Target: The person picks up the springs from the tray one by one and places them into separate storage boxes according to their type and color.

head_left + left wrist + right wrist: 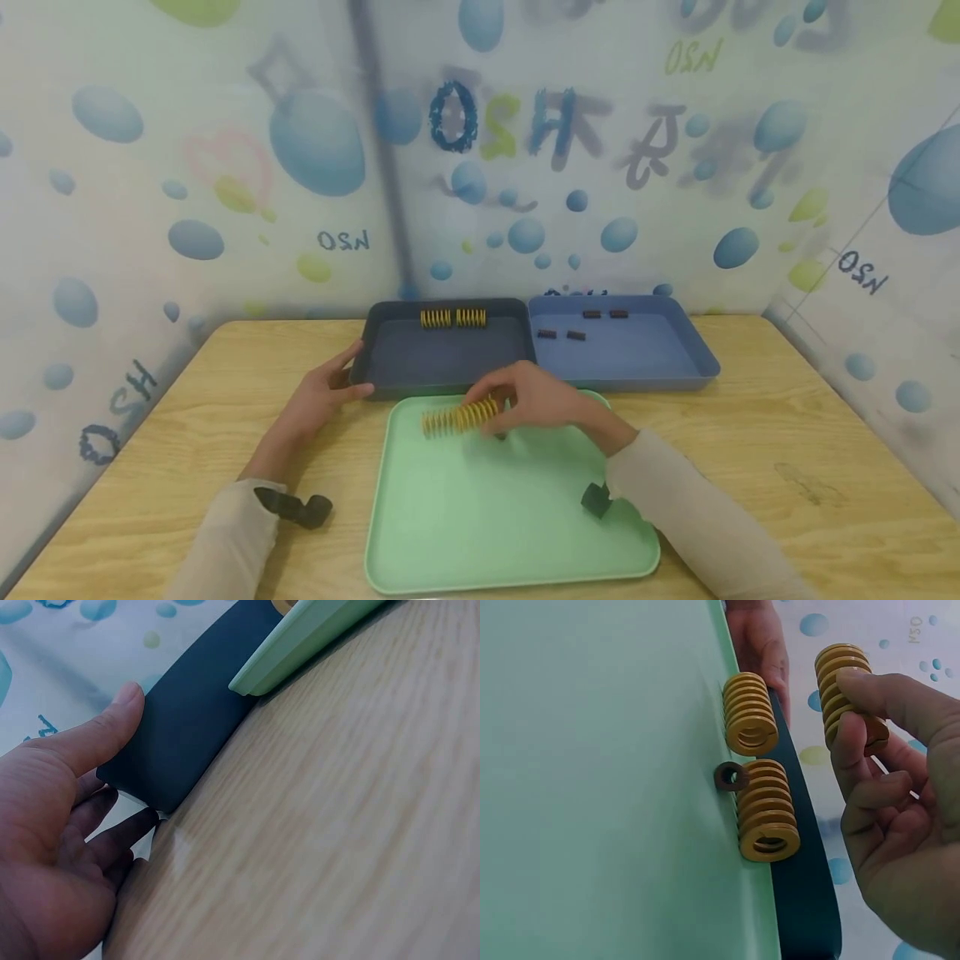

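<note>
My right hand (501, 410) hovers over the far edge of the green tray (487, 517) and pinches a yellow coil spring (838, 679) between thumb and fingers (849, 742). Two more yellow springs (759, 769) lie side by side on the green tray (592, 787) at its edge, with a small brown ring (730, 776) touching them. In the head view these springs (442, 420) sit just left of the hand. My left hand (339, 382) rests against the near left corner of the dark blue tray (435, 357). Its thumb (112, 724) lies straight along the tray wall (187, 720).
The dark blue tray holds two yellow springs (453, 317) at its back. A lighter blue tray (637, 357) beside it holds several small dark pieces (592, 315). All trays stand on a wooden table (787, 433) enclosed by patterned walls. The green tray's corner (300, 637) is near my left hand.
</note>
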### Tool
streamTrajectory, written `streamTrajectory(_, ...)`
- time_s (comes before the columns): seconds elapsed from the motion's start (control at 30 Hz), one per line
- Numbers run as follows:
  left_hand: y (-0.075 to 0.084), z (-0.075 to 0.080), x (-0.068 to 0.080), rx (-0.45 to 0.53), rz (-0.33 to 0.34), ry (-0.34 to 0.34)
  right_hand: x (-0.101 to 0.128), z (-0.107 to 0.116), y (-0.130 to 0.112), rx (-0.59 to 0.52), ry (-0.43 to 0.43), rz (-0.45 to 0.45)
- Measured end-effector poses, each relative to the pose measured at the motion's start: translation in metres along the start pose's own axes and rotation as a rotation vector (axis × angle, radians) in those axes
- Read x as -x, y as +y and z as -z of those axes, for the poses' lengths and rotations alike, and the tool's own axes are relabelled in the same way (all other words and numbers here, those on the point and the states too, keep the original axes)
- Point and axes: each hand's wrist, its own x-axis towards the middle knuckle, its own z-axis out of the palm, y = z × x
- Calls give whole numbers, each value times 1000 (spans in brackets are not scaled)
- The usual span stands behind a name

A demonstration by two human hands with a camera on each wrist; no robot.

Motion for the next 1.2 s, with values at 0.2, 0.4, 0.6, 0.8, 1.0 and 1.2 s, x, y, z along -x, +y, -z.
streamTrajectory(0.2, 1, 0, 1, 16, -5, -1, -3, 7, -3, -32, 30, -31)
streamTrajectory(0.4, -1, 1, 2, 6, 0, 3, -8, 15, 1, -100, 89, -100)
streamTrajectory(0.6, -4, 0, 0, 5, 1, 12, -9, 25, -3, -112, 138, -126)
streamTrajectory(0.8, -1, 0, 0, 9, -6, 9, -8, 34, -23, -46, 183, -113)
streamTrajectory(1.0, -1, 1, 0, 8, -7, 14, -13, 37, -19, -24, 206, -135)
streamTrajectory(1.2, -3, 1, -1, -7, -4, 13, -23, 37, 7, -32, 220, -182)
